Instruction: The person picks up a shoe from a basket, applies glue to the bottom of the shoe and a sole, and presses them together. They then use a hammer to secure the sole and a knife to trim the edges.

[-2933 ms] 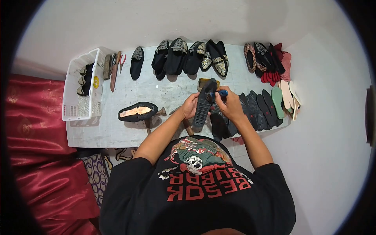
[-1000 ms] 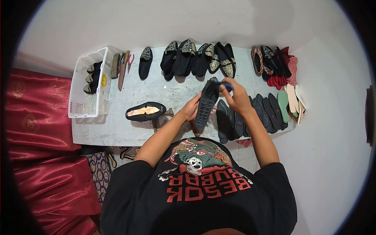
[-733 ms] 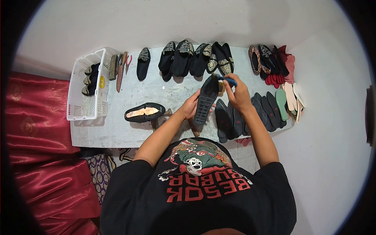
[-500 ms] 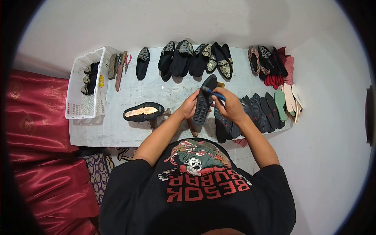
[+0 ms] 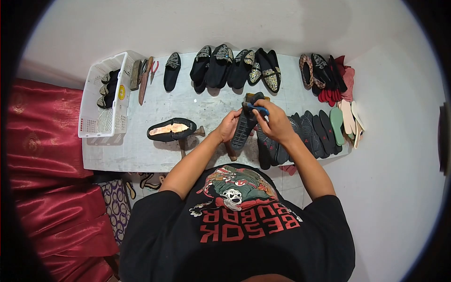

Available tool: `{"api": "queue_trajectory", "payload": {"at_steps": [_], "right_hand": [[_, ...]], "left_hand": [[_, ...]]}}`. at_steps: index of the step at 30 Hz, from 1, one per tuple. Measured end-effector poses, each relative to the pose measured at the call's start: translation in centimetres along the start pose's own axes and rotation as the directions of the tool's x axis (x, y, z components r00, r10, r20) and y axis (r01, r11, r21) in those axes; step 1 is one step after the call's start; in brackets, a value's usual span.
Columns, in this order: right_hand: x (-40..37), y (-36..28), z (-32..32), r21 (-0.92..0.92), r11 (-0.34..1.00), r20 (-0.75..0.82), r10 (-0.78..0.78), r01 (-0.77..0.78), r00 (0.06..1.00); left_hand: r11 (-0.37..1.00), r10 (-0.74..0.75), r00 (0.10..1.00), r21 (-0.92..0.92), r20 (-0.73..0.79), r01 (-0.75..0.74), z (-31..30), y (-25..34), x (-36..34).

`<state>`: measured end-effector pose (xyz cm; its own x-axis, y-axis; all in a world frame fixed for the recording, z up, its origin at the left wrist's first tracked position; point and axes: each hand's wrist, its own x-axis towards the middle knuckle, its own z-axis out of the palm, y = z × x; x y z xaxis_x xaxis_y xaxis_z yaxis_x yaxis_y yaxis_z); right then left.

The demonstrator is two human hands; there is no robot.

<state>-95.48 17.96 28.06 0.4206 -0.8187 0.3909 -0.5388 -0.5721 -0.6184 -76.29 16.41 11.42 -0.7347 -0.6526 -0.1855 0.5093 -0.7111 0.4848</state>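
Observation:
A black sole [image 5: 242,129] with a gridded face is gripped along its side by my left hand [image 5: 229,126], tilted above the table. The fingers of my right hand [image 5: 277,123] are closed round a blue-handled brush [image 5: 259,109], whose head is at the upper part of the sole. Behind the sole's top end, a yellowish object [image 5: 266,98] shows in part. To the left, a black shoe [image 5: 172,129] with a pale inside rests next to a hammer [image 5: 200,131]. Several black soles [image 5: 307,134] lie in a row beside my right hand.
Embellished black shoes [image 5: 221,66] line the table's back edge. A white basket [image 5: 105,96] holds more shoes at the left, with pliers [image 5: 154,67] and other tools beside it. Green and pale insoles [image 5: 336,126] and red cloth [image 5: 346,82] are at the right.
My right hand has shifted slightly with the brush, which now lies nearer the sole's top. The sole's upper end appears tipped away. The view has shifted a little.

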Motion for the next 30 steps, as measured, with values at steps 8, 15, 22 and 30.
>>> {"api": "queue_trajectory", "payload": {"at_steps": [8, 15, 22, 30], "right_hand": [[1.5, 1.2, -1.1, 0.035, 0.980, -0.113, 0.196, -0.194, 0.974], [1.2, -0.1, -1.0, 0.075, 0.974, -0.075, 0.217, -0.211, 0.973], [1.1, 0.3, -0.5, 0.099, 0.976, -0.129, 0.207, -0.196, 0.970], [1.1, 1.2, -0.5, 0.108, 0.961, -0.209, 0.273, -0.255, 0.939]], "left_hand": [[0.999, 0.021, 1.000, 0.046, -0.001, -0.021, 1.5, 0.5, -0.2], [0.998, -0.036, 0.996, 0.048, 0.080, 0.032, 0.1, 0.5, -0.4], [0.998, -0.025, 0.997, 0.065, 0.076, 0.020, -0.7, 0.4, 0.3], [0.999, 0.006, 0.993, 0.032, 0.120, -0.010, 0.2, 0.7, 0.0]]}}
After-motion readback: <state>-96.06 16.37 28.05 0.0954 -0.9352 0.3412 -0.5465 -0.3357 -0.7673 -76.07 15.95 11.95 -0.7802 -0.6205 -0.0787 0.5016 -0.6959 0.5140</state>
